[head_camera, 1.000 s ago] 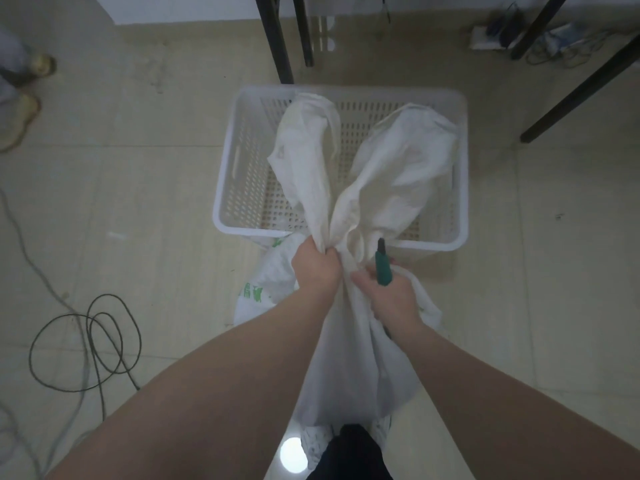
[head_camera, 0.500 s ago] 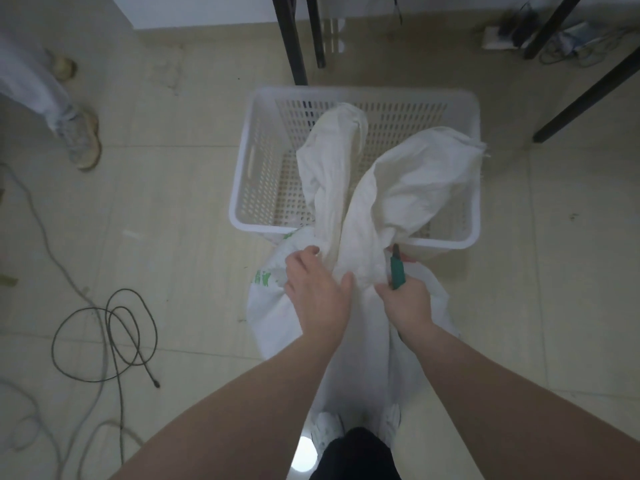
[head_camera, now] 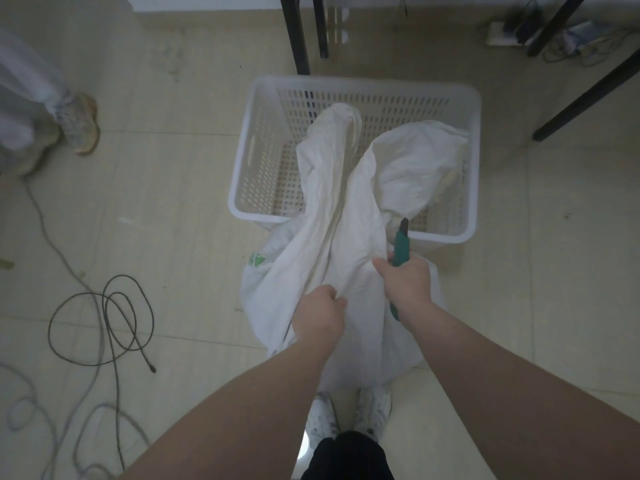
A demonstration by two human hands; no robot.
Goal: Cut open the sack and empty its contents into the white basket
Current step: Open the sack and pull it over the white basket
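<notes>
A white woven sack (head_camera: 332,237) with green print lies from the floor in front of my feet up over the near rim of the white perforated basket (head_camera: 263,143). Its loose top drapes inside the basket. My left hand (head_camera: 320,315) grips a bunch of the sack's cloth low down. My right hand (head_camera: 407,280) holds a green utility knife (head_camera: 401,245), blade end pointing at the basket, and pinches the sack's cloth beside it. The sack's contents are hidden.
Black table legs (head_camera: 298,32) stand just behind the basket, and another slants at the right (head_camera: 588,95). A coiled dark cable (head_camera: 104,320) lies on the tile floor at left. Another person's shoes (head_camera: 81,126) are at far left. A power strip with wires (head_camera: 505,29) sits at back right.
My left hand has slid down the sack toward me and taken a new lower grip. The right hand stayed near the same spot with the knife. The head camera has shifted, so the basket appears further right.
</notes>
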